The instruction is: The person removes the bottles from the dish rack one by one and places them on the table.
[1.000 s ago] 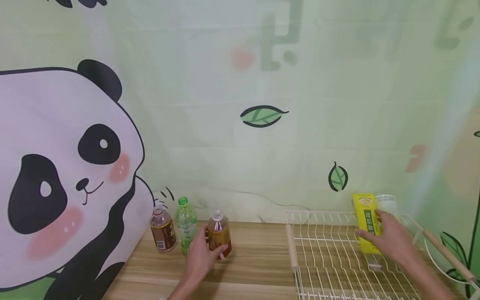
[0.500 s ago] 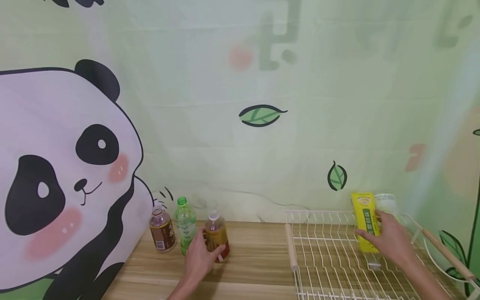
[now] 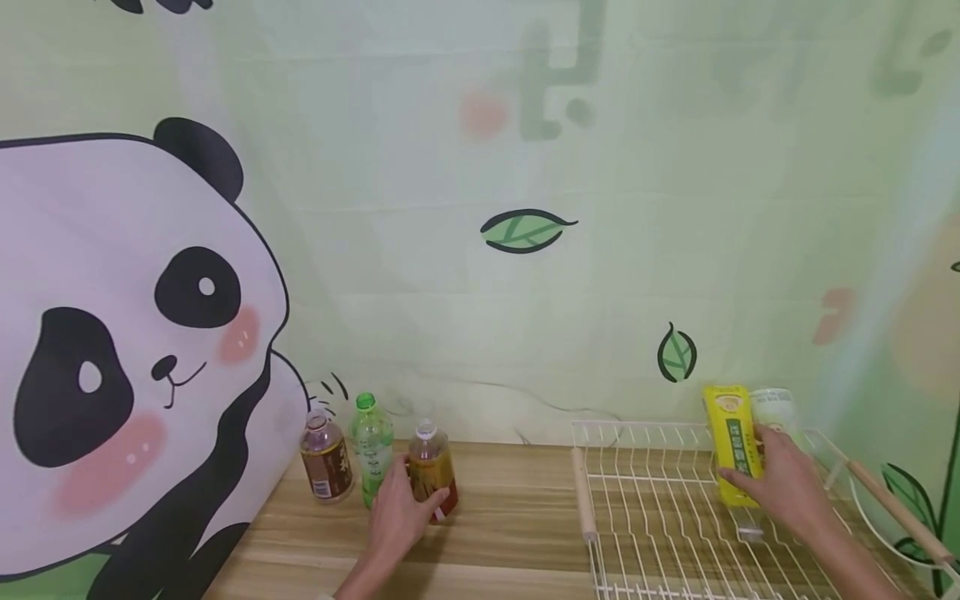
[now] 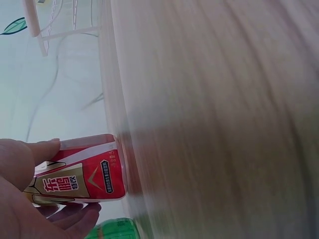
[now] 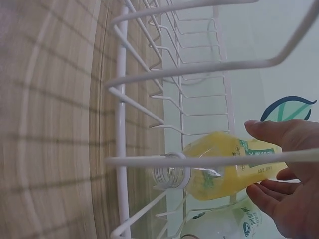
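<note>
My left hand [image 3: 399,510] grips a bottle with a red and gold label [image 3: 432,475], upright on the wooden table. In the left wrist view, the thumb and fingers are on opposite sides of this bottle [image 4: 79,174]. With my right hand [image 3: 783,479] I hold a yellow bottle [image 3: 733,446] in the white wire rack [image 3: 637,477]. The yellow bottle is upside down; its clear threaded neck [image 5: 170,172] points down among the wires in the right wrist view. Behind it, partly hidden by the hand, is a white bottle [image 3: 775,408].
Left of my left hand stand a green bottle [image 3: 372,446] and a brown-labelled bottle [image 3: 327,467]. The rack has wooden handles [image 3: 583,493] on its sides. A printed cloth wall [image 3: 450,333] with a panda rises behind the wooden table [image 3: 517,500].
The red and gold bottle has shifted slightly left in my left hand. My right hand has moved very slightly on the yellow bottle, which stays in place.
</note>
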Motion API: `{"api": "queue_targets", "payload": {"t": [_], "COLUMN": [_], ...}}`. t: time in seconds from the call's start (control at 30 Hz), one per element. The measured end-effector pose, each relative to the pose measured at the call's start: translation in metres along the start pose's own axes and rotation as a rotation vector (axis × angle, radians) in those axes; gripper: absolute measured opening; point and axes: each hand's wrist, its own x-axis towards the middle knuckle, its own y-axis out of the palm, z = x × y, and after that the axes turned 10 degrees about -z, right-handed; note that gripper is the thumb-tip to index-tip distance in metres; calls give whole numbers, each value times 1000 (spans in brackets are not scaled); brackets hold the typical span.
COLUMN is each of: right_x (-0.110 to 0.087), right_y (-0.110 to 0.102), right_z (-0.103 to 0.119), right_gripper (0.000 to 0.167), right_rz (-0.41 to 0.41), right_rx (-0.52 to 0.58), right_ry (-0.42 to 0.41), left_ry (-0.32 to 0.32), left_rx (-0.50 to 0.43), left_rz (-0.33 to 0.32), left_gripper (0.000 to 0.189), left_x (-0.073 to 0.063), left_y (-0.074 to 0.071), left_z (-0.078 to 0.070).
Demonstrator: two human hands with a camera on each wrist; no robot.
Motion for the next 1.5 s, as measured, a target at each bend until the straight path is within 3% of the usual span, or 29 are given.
{"api": "queue_targets", "payload": {"t": [0.27,0.67,0.9,1.1,1.5], "right_x": [-2,-2,-3,-3,-1], "right_y": [5,7,10,8,7], "right_z": [-6,-7,-12,-13,-13], "right_gripper": [95,102,100,101,97], "right_rz": [-12,33,19,39,68], "right_rx": [11,35,35,43,45], "right_ry": [-34,-5,-39,-10,12], "left_ry": [0,-28,-21,4,-14], "left_rx": [-10,-14,-20,-15,-6], "left_rz": [6,28,23,10,12], "left_gripper": [78,80,79,79,82], "left_x": [1,2,2,3,3], "left_y": [-2,-4,-2,-2,-4], "left_z": [0,1,2,5,2]}}
